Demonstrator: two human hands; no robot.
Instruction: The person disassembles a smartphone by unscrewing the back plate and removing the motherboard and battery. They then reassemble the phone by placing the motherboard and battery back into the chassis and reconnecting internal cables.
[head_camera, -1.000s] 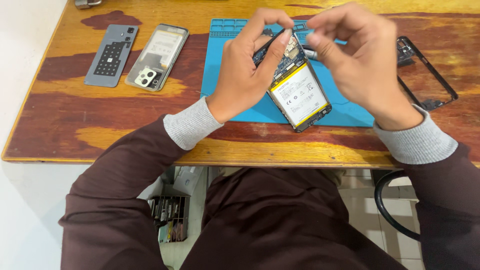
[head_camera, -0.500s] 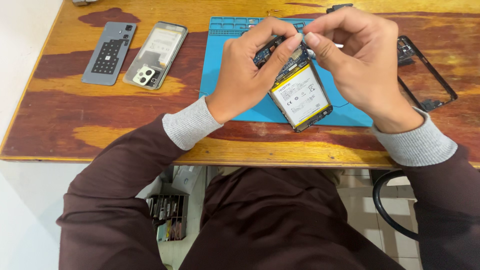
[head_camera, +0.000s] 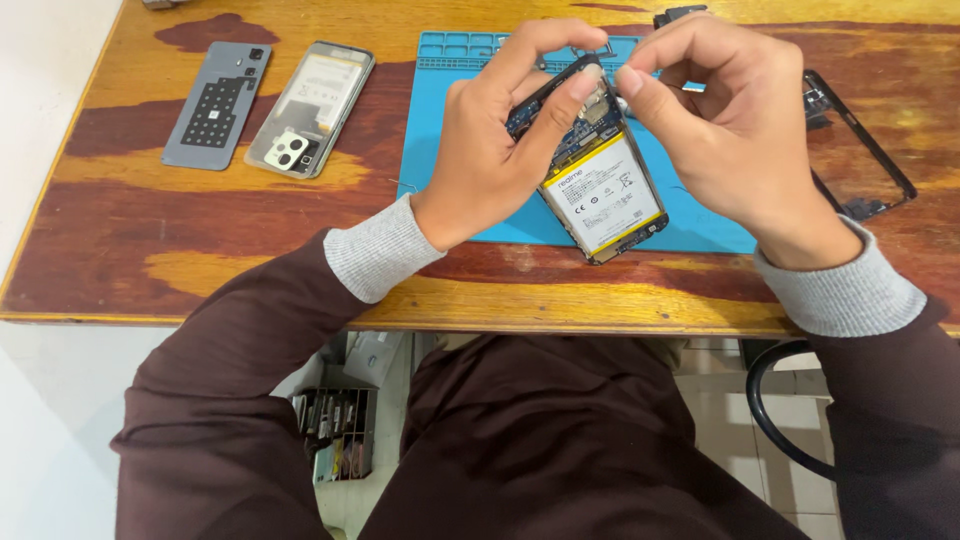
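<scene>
Phone (head_camera: 600, 190), opened with its battery showing, is tilted up over the blue mat (head_camera: 440, 120) on the worktop (head_camera: 200, 270), its lower corner resting there for steadiness. Left hand (head_camera: 500, 150) wraps the top edge; right hand (head_camera: 730, 130) pinches narrowly just beside that grip, seemingly on a small part.

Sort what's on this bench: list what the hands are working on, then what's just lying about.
In hand:
- opened phone with white battery, held by left hand
- right hand at its top edge
- blue mat underneath

Lying about:
- grey back cover
- second phone shell
- black frame
</scene>
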